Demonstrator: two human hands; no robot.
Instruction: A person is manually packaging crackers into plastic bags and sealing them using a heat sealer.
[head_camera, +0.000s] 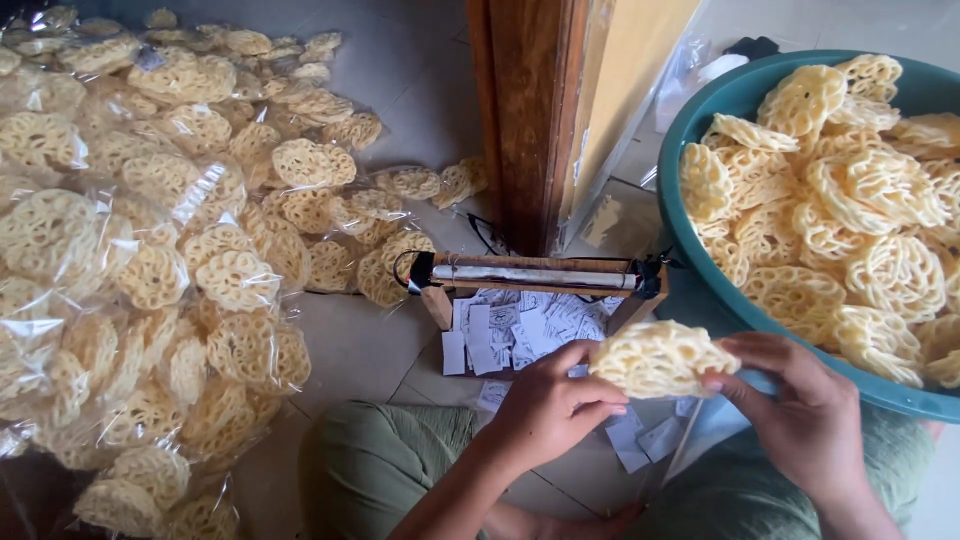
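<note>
Clear plastic bags of lacy crackers (150, 260) cover the tiled floor on the left, heaped far and wide. Next in size, a teal basin (700, 120) on the right brims with loose, pale yellow crackers of the same woven, ring-like shape. Between them stands a wooden post (525, 110), and at its foot a small wooden sealer with a metal bar (535, 277) sits over scattered white paper slips (505, 335). Nearest the camera, both hands hold a small stack of crackers (660, 358) just in front of the basin's rim: the left hand (545, 410) pinches its near edge, the right hand (800, 405) curls round the far side. It looks light, stiff and brittle, apt to snap; supporting the stack by opposite edges with gentle pressure seems safest.
</note>
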